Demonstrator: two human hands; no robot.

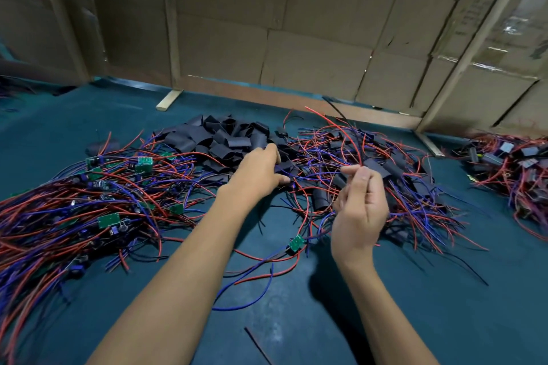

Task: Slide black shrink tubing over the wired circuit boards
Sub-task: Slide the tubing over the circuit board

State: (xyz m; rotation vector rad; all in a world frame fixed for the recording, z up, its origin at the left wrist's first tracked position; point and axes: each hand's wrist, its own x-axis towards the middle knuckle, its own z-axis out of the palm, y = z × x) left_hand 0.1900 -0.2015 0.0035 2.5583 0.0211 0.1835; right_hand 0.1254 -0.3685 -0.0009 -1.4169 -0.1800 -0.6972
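A heap of short black shrink tubing pieces [225, 139] lies at the back middle of the blue-green table. My left hand [261, 172] reaches into its right edge, fingers curled round a black tube piece. My right hand [360, 204] is raised nearer to me and pinches red and blue wires between thumb and fingers. Those wires hang down to a small green circuit board [296, 243] just above the table. Bare green boards with red and blue wires [89, 201] are piled on the left.
Boards covered in black tubing with their wires [400, 181] lie heaped right of my hands, and another such heap [510, 169] sits at the far right. Cardboard walls [267, 24] and wooden battens close the table's back. A thin stick [258, 345] lies near the front edge.
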